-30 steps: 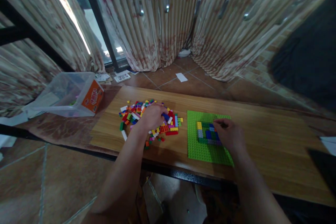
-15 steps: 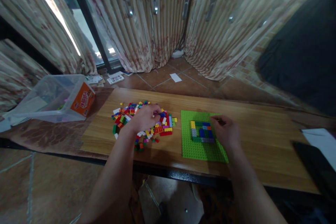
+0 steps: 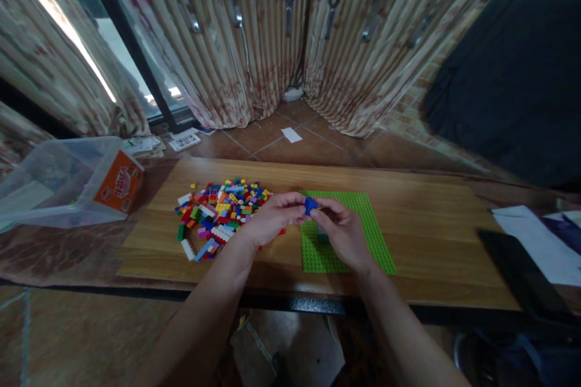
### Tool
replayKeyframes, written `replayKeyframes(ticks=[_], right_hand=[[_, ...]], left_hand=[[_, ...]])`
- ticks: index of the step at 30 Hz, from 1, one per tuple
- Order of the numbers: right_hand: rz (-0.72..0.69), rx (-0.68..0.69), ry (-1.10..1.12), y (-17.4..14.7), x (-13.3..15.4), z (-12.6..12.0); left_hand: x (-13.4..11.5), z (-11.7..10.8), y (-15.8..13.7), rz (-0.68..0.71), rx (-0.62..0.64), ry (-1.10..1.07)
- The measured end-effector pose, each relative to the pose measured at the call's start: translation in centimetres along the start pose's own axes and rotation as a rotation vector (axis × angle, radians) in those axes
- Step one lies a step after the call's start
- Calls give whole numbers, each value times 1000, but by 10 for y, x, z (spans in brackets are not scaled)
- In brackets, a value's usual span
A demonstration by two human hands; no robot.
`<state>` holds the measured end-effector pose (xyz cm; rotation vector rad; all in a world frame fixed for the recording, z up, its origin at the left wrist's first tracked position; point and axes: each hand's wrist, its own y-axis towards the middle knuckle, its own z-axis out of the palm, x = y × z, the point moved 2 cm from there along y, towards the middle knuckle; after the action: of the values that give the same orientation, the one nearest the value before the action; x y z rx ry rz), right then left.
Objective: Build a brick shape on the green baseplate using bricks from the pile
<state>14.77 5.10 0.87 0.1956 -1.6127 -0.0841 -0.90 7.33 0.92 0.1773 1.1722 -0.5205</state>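
Observation:
A blue toy brick point(image 3: 310, 205) is held between the fingertips of my left hand point(image 3: 276, 215) and my right hand point(image 3: 343, 231), above the left edge of the green baseplate point(image 3: 363, 217). Both hands are closed in a pinch on it. Behind my right hand, most of the small brick build on the baseplate is hidden; only a bit of it point(image 3: 322, 234) shows beside the fingers. To the left of my left hand spreads a pile of loose colourful bricks point(image 3: 222, 208) on the wooden board.
At the far left stands a clear plastic bin point(image 3: 68, 163) with an orange label. On the right lie a dark flat object point(image 3: 512, 266) and white paper point(image 3: 540, 236). Curtains point(image 3: 258, 60) hang beyond the wooden tabletop point(image 3: 431, 236).
My left hand has come right from the brick pile, and my right hand has moved left from the baseplate's right side. They now meet at a blue brick. The view has shifted slightly right.

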Motion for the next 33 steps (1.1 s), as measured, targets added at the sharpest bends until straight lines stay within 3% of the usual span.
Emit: replayKeyframes(ticks=[5, 11, 15, 21, 26, 29, 33], right_hand=[[-90, -78, -172, 1, 0, -10], [-208, 2, -536, -5, 12, -8], [-245, 6, -622, -6, 12, -3], [-331, -130, -613, -7, 11, 4], [-244, 36, -690, -10, -3, 16], [-175, 134, -837, -12, -11, 26], [-115, 159, -891, -13, -14, 38]], left_hand=[[7, 10, 4, -44, -63, -136], [10, 10, 6, -50, -81, -64], [13, 11, 5, -54, -100, -133], [4, 7, 1, -68, -255, -325], [-17, -12, -2, 56, -417, -249], [-24, -19, -4, 51, -442, -224], [-25, -19, -6, 32, -436, -204]])
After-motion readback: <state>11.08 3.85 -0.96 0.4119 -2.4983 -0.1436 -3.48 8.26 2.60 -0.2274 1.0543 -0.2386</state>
